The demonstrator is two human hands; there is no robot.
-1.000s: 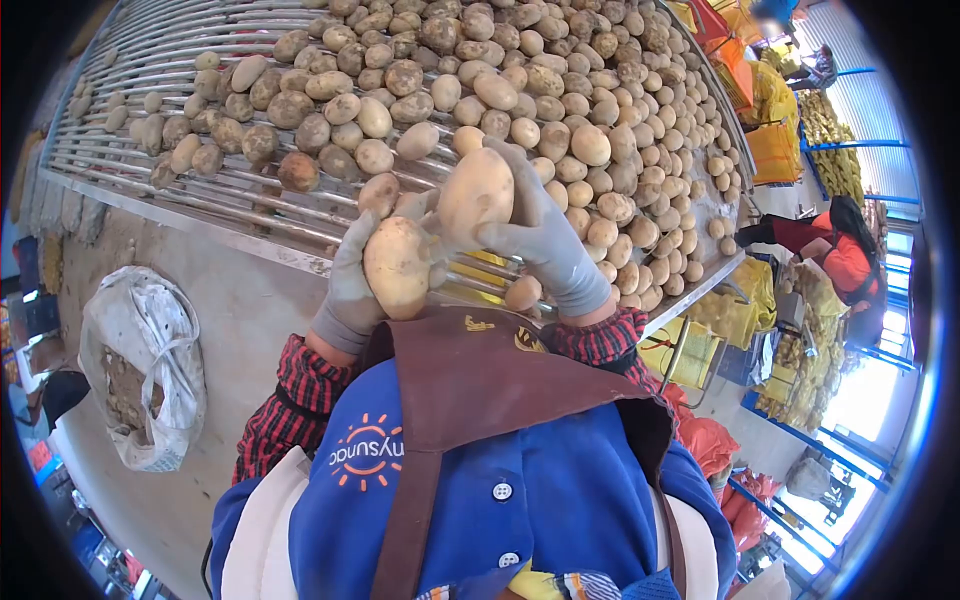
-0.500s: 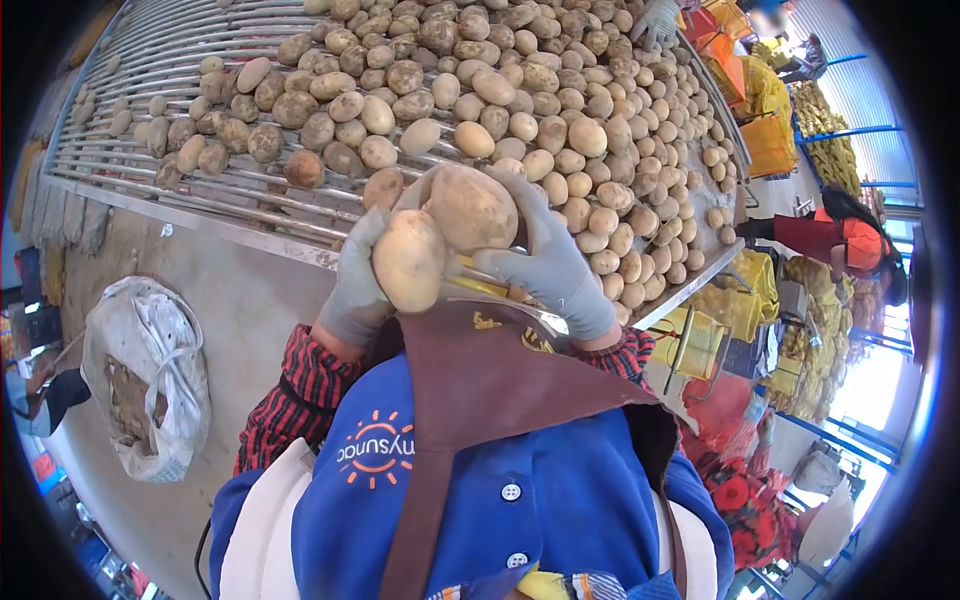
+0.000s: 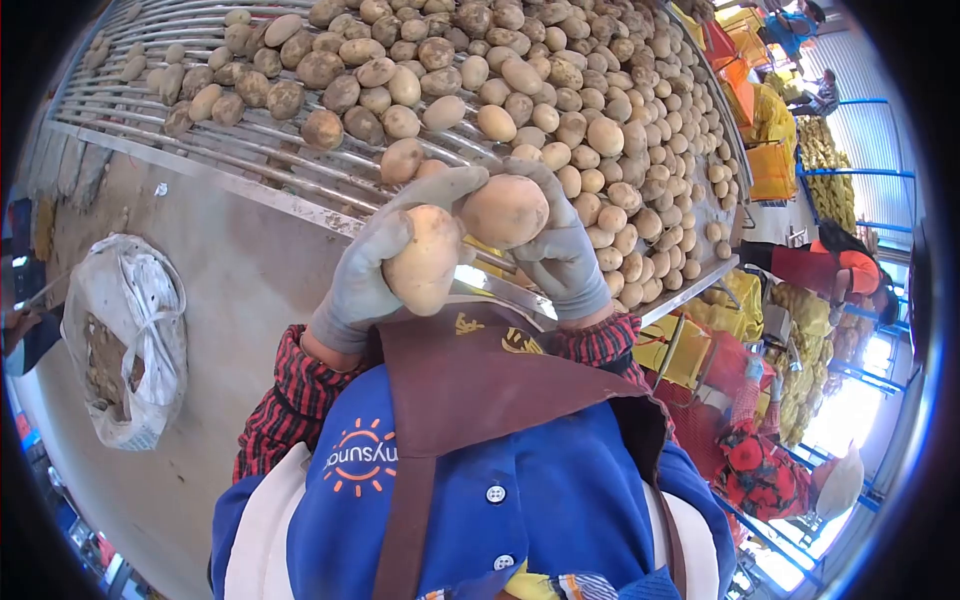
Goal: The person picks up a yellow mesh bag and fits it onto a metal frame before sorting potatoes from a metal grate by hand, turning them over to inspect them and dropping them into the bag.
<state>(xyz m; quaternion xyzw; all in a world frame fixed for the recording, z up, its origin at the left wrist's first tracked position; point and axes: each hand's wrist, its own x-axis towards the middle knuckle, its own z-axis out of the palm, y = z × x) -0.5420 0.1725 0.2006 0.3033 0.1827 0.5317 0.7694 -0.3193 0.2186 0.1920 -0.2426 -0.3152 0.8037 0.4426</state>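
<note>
In a grey glove, my left hand (image 3: 372, 262) is closed around a pale potato (image 3: 424, 262) with a narrow lower end. My right hand (image 3: 566, 250), gloved the same way, grips a rounder, browner potato (image 3: 506, 212) from its right side. Both potatoes are held up in front of my apron, close together, near the front edge of the sorting table. Just beyond my left fingers, two more potatoes (image 3: 402, 160) lie on the metal bars (image 3: 290, 180).
A heap of potatoes (image 3: 610, 135) covers much of the table. On the floor at left stands a white sack (image 3: 128, 340) with soil inside. At right are an orange crate (image 3: 770, 172), yellow net bags and two people, one in orange (image 3: 860, 272), one in a floral top (image 3: 765, 470).
The two potatoes have moved slightly apart and the right one has turned in my hand. My view has shifted a little. The co-worker's gloved hand at the heap's far edge is gone from there.
</note>
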